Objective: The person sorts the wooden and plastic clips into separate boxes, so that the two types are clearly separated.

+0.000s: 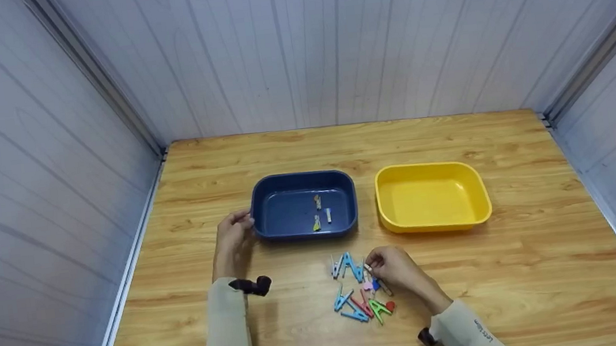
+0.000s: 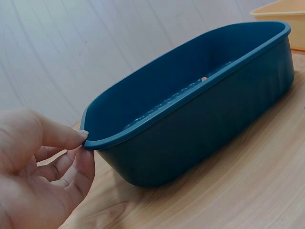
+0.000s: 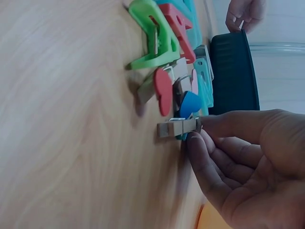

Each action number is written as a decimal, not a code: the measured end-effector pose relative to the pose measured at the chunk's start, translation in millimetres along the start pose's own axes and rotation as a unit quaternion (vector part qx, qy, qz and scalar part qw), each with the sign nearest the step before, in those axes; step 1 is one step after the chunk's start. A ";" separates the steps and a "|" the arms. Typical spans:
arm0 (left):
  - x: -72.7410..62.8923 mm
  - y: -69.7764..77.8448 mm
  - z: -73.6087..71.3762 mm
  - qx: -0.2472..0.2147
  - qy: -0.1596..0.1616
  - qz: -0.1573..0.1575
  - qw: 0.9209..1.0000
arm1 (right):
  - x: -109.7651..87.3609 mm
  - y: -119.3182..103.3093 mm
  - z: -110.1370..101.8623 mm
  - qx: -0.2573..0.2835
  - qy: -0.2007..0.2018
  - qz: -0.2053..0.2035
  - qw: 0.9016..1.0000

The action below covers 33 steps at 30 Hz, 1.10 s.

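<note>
My left hand [image 1: 231, 237] pinches the left rim of a dark blue plastic basin [image 1: 306, 235] between thumb and fingers. Inside that basin lie a few small wooden clothespins [image 1: 328, 215] with coloured decorations. At the near side of the basins, my right hand [image 1: 394, 267] pinches a small wooden clothespin [image 3: 178, 127] by one end, thumb against forefinger. Beside it is a loose group of clothespins: a green plastic one [image 3: 157, 38], a red plastic one [image 3: 178, 28], several light blue ones [image 1: 346, 261], and small wooden ones with a red heart [image 3: 163, 90] and a blue heart [image 3: 190, 104].
To the right of the blue basin stands a yellow basin [image 1: 436, 225]. Both rest on a wooden table [image 1: 527, 264] with pale panels [image 1: 305, 45] behind it and at both sides. Dark wrist cameras [image 1: 263, 285] are strapped over both sleeves.
</note>
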State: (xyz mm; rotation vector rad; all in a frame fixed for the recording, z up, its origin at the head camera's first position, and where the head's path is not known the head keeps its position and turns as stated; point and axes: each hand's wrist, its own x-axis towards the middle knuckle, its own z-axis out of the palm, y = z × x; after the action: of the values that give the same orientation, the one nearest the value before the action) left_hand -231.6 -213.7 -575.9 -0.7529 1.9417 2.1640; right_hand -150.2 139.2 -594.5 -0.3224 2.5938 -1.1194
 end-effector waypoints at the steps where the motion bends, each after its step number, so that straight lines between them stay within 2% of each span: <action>1: 0.1 -0.1 -0.1 -0.001 -0.001 -0.004 1.000 | 0.2 -0.7 -0.2 0.002 -0.001 0.005 1.000; 7: 0.5 -0.2 0.2 0.005 -0.002 -0.009 1.000 | 1.5 0.1 -3.6 0.029 -0.019 0.027 0.999; 10: 0.1 0.2 0.9 -0.008 -0.006 -0.010 1.000 | 1.8 3.7 -6.3 0.055 -0.025 0.031 0.998; 15: 0.4 -0.1 1.1 -0.032 -0.011 0.008 0.999 | 2.5 9.4 -10.8 0.094 -0.030 0.025 0.995; 22: 0.6 -1.3 1.5 -0.028 -0.008 0.028 0.999 | 3.9 11.6 -15.1 0.128 -0.035 0.034 0.991; 27: -0.1 -1.9 1.2 -0.046 -0.013 0.017 0.999 | 5.2 8.9 -18.7 0.177 -0.040 0.033 0.983; 30: -0.9 -1.7 1.5 -0.064 -0.016 0.009 0.998 | 5.4 6.9 -20.4 0.218 -0.043 0.039 0.974; 33: -1.4 -1.3 1.7 -0.059 -0.014 0.008 0.998 | 5.7 5.4 -22.3 0.250 -0.043 0.047 0.966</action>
State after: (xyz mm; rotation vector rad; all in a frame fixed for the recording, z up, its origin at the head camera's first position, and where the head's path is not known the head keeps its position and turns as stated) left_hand -230.3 -211.6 -576.3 -0.7236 1.8272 2.3019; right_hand -163.9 155.9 -584.9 -0.1255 2.1278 -1.6245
